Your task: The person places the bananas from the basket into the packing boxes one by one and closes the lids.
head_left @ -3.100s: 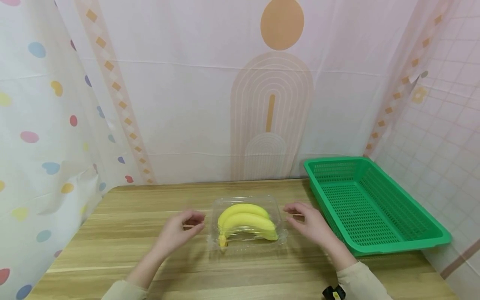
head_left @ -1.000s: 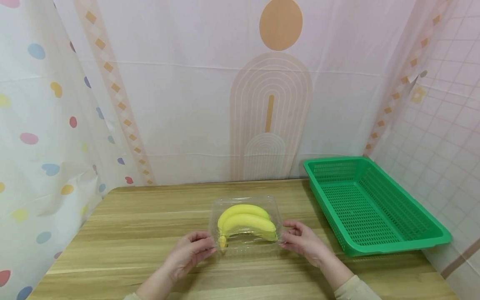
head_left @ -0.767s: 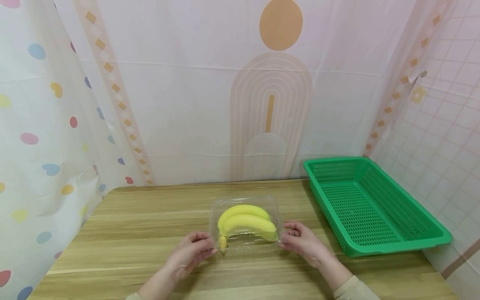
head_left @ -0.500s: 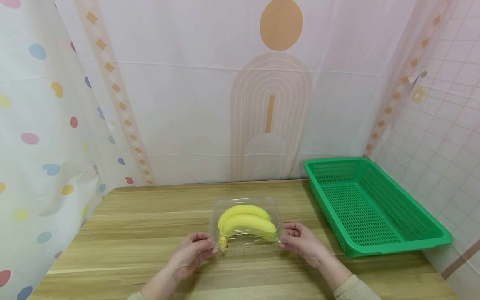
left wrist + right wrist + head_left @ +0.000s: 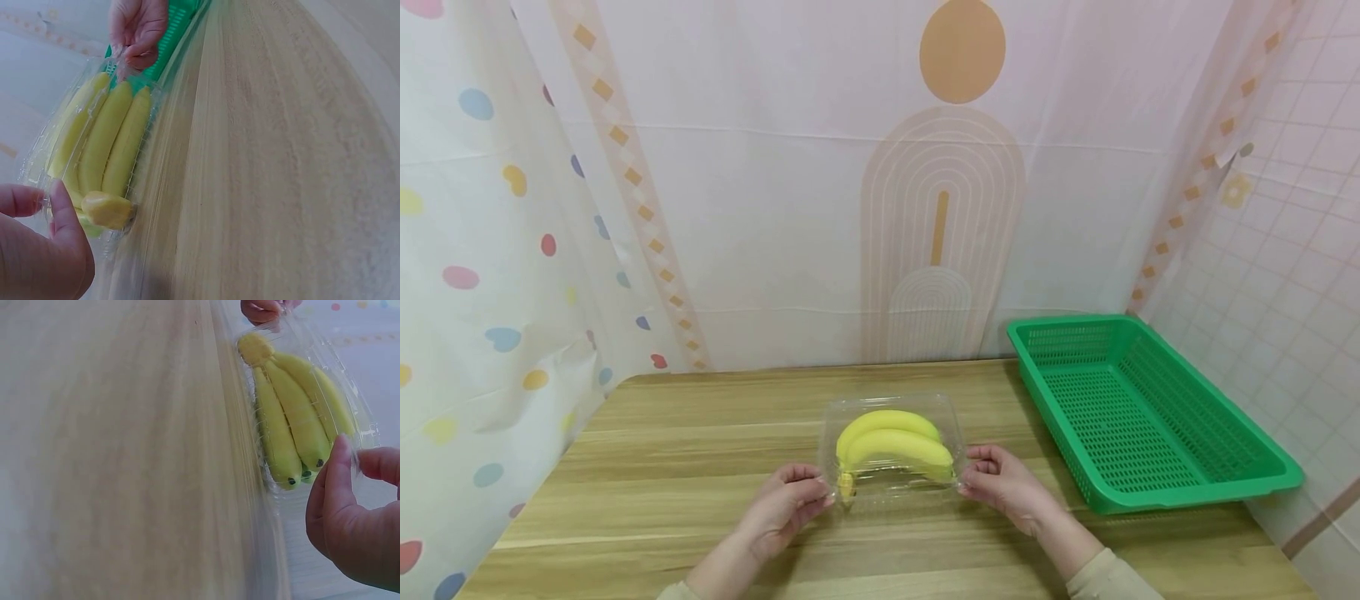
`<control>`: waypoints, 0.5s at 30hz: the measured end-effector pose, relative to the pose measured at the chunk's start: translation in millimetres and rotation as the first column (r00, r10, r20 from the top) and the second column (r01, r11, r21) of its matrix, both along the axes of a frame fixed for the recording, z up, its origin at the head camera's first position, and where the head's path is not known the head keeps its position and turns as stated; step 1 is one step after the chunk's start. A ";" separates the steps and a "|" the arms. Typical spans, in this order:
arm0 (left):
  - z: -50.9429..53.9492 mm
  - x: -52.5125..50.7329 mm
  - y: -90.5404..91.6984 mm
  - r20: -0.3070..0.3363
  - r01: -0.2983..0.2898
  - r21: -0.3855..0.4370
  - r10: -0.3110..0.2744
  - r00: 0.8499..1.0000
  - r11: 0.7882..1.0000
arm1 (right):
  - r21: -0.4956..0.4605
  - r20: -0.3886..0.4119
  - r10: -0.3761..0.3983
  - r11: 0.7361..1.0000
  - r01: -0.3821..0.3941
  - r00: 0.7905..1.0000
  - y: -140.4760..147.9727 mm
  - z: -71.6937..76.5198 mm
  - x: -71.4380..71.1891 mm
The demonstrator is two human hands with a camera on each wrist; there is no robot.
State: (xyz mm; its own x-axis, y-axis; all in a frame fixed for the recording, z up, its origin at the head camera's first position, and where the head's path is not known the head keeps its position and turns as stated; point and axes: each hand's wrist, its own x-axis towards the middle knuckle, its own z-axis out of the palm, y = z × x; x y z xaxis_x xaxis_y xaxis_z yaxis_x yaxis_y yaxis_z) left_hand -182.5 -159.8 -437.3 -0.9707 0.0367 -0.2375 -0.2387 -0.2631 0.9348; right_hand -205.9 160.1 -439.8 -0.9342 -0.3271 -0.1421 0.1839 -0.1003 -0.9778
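Observation:
A clear plastic clamshell box sits on the wooden table with a bunch of yellow bananas inside. My left hand pinches the box's near left corner between thumb and fingers. At the near right corner, my right hand pinches the rim the same way. Both wrist views show the thumb and fingertips on the thin plastic edge, with the bananas lying under the lid. Their joined stem end points toward my left hand. The lid looks closed down over the fruit.
A green plastic basket with slotted walls stands at the right of the table, just beyond my right hand. A patterned curtain hangs along the table's back edge, and a dotted one hangs at the left.
Since the earliest frame, both hands have come from beside the box to pinch its near corners. Over the last second, hands, box and bananas have stayed almost still.

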 end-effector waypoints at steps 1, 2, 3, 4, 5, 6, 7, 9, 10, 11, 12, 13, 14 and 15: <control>-0.3 -0.1 0.4 -0.001 -0.005 -0.001 0.005 1.000 1.000 | 0.002 0.000 -0.001 1.000 0.001 1.000 -0.2 0.2 0.1; -0.7 -0.2 0.8 -0.003 -0.010 -0.001 0.010 1.000 1.000 | 0.003 0.000 -0.002 1.000 0.002 1.000 -0.3 0.2 0.0; -0.8 -0.1 1.0 -0.003 -0.013 -0.001 0.013 1.000 1.000 | 0.003 -0.001 -0.004 1.000 0.004 1.000 -0.6 0.3 0.0; -0.8 0.1 1.2 -0.005 -0.015 -0.002 0.015 1.000 1.000 | 0.004 0.000 -0.006 1.000 0.006 1.000 -0.8 0.3 -0.1; -0.6 0.2 1.3 -0.002 -0.018 -0.005 0.018 1.000 1.000 | 0.004 0.000 -0.008 1.000 0.008 1.000 -1.0 0.6 -0.2; -0.8 0.2 1.4 -0.003 -0.017 -0.007 0.017 1.000 1.000 | 0.005 0.000 -0.010 1.000 0.010 1.000 -1.2 0.7 -0.3; -0.9 0.3 1.5 -0.007 -0.015 -0.008 0.015 1.000 1.000 | 0.005 0.000 -0.011 1.000 0.011 1.000 -1.2 0.8 -0.4; -0.3 0.3 1.6 -0.003 -0.015 -0.011 0.015 1.000 1.000 | 0.006 -0.002 -0.014 1.000 0.014 1.000 -1.2 0.7 -0.7; 0.0 0.3 1.6 -0.002 -0.014 -0.012 0.014 1.000 1.000 | 0.008 -0.003 -0.014 1.000 0.014 1.000 -1.1 0.7 -0.7; 0.2 0.1 1.6 0.001 -0.016 -0.014 0.016 1.000 1.000 | 0.010 -0.005 -0.014 1.000 0.014 1.000 -1.1 0.7 -0.8; 0.4 -0.1 1.7 0.004 -0.018 -0.016 0.018 1.000 1.000 | 0.012 -0.006 -0.015 1.000 0.015 1.000 -1.1 0.6 -0.8; 0.7 -0.2 1.8 0.005 -0.021 -0.017 0.021 1.000 1.000 | 0.015 -0.009 -0.015 1.000 0.016 1.000 -1.1 0.5 -0.8; 1.0 -0.1 1.9 0.009 -0.024 -0.020 0.024 1.000 1.000 | 0.018 -0.011 -0.016 1.000 0.017 1.000 -1.3 0.6 -0.8; 0.8 -0.2 2.1 0.010 -0.030 -0.022 0.031 0.999 0.999 | 0.018 -0.011 -0.019 1.000 0.020 1.000 -1.6 0.9 -0.5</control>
State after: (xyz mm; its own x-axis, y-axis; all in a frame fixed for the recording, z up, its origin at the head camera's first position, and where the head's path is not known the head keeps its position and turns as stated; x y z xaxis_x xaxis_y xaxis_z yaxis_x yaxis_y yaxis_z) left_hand -182.7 -157.7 -436.5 -0.9687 0.0017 -0.2483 -0.2408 -0.2500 0.9378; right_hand -206.4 158.5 -438.9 -0.9420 -0.3062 -0.1378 0.1714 -0.0857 -0.9815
